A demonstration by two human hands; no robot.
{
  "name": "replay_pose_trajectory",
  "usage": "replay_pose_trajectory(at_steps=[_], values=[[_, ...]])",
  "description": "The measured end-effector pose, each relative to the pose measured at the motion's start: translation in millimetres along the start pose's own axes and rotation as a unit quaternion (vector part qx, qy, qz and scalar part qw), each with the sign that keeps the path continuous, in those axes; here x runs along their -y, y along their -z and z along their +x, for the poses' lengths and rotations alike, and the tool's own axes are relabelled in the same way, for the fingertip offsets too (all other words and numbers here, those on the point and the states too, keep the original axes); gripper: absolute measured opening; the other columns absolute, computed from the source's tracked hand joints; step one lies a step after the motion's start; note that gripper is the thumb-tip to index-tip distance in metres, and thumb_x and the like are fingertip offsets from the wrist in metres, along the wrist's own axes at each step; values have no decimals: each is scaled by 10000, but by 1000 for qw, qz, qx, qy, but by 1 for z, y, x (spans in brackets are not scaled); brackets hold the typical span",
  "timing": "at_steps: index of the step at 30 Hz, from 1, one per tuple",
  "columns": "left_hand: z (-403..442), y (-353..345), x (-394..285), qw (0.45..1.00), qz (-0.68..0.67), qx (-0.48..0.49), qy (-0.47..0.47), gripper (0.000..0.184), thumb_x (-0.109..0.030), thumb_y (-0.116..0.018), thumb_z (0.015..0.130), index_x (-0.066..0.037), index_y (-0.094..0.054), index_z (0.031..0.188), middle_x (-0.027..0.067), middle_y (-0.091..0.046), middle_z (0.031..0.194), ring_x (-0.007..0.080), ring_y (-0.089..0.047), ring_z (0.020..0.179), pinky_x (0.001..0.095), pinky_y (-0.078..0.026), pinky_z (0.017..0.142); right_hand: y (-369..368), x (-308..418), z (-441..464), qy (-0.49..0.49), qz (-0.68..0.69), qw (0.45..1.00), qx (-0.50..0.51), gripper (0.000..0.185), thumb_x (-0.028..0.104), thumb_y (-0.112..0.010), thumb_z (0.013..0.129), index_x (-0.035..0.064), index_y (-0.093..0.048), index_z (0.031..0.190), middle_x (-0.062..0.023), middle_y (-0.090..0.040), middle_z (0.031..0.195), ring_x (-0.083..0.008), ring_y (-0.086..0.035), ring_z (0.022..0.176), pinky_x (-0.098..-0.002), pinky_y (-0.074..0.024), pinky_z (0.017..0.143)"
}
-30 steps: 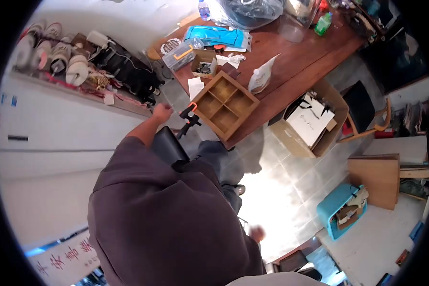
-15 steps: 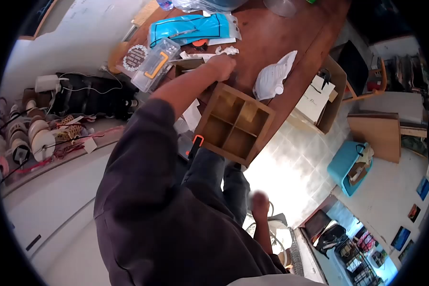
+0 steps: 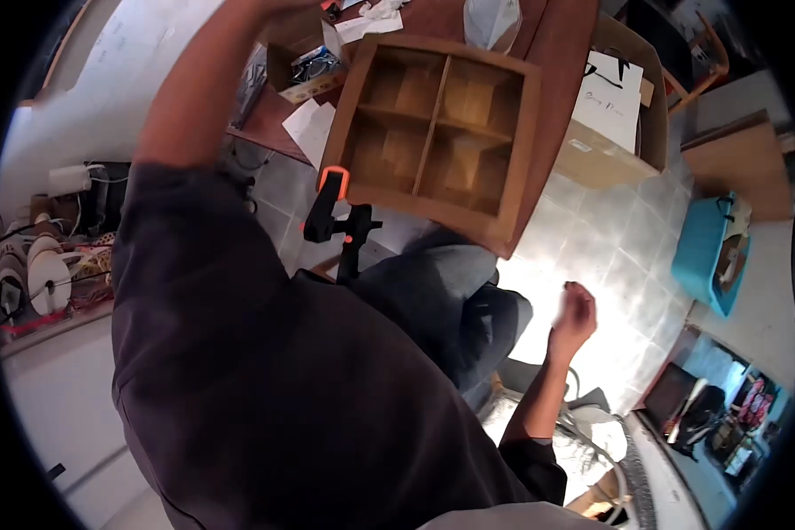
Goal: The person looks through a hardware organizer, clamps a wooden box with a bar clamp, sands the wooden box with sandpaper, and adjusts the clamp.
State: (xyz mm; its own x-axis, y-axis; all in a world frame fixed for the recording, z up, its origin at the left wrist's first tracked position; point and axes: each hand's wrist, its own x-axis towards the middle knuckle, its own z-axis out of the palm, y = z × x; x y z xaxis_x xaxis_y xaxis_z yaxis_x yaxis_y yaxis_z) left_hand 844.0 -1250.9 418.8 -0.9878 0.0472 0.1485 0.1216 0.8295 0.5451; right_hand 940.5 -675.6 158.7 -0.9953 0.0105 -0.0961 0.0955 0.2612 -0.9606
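Note:
My left hand (image 3: 283, 5) reaches to the top edge above a small cardboard box (image 3: 311, 91) of metal pieces; its fingers are cut off by the frame. Right of that box lies a wooden tray (image 3: 430, 121) with a two-by-two divider, at the corner of the red-brown table (image 3: 556, 110). A black clamp with an orange tip (image 3: 327, 210) is at the tray's lower left corner. My right hand (image 3: 576, 311) hangs over the floor, right of my knees, fingers curled in, slightly blurred, with nothing visible in it. Neither hand touches the tray.
White papers (image 3: 311, 131) lie beside the small box. A clear-and-white bag (image 3: 493, 22) stands behind the tray. Right of the table are a large carton (image 3: 614, 163) with a white bag, a chair (image 3: 708, 57) and a blue bin (image 3: 702, 252). Ribbon spools (image 3: 49, 281) are at left.
The view has come closer to the tray. My left hand has moved from over the small box to the top edge. My right hand has risen to the right.

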Motion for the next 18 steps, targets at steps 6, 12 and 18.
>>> replay_pose_trajectory(at_steps=[6,12,18], values=[[-206,-14,-18,973,-52,-224,29,505,-43,-710,914,-54,-561,1396,125,-729,1125,184,-708,987,336,-588,820,-58,-15,-79,157,61,978,-120,156,-21,-670,1017,-33,-683,1172,-139,-741,1157,-204,-701,1092,-329,-546,997],[-358,-126,69,839,-458,-263,128,443,26,-572,886,-45,-594,1322,75,-679,1122,187,-673,929,283,-549,773,-114,74,-123,410,-164,889,-122,628,83,-858,816,37,-613,1393,-188,-596,1379,-357,-593,1260,-433,-506,1041],[-427,-235,68,468,-882,-34,54,593,-349,-720,943,-200,-546,1490,26,-567,1090,121,-469,796,272,-428,711,-160,165,-76,561,-419,714,-25,807,343,-899,801,102,-564,1494,-137,-587,1461,-353,-523,1396,-532,-335,1202]])
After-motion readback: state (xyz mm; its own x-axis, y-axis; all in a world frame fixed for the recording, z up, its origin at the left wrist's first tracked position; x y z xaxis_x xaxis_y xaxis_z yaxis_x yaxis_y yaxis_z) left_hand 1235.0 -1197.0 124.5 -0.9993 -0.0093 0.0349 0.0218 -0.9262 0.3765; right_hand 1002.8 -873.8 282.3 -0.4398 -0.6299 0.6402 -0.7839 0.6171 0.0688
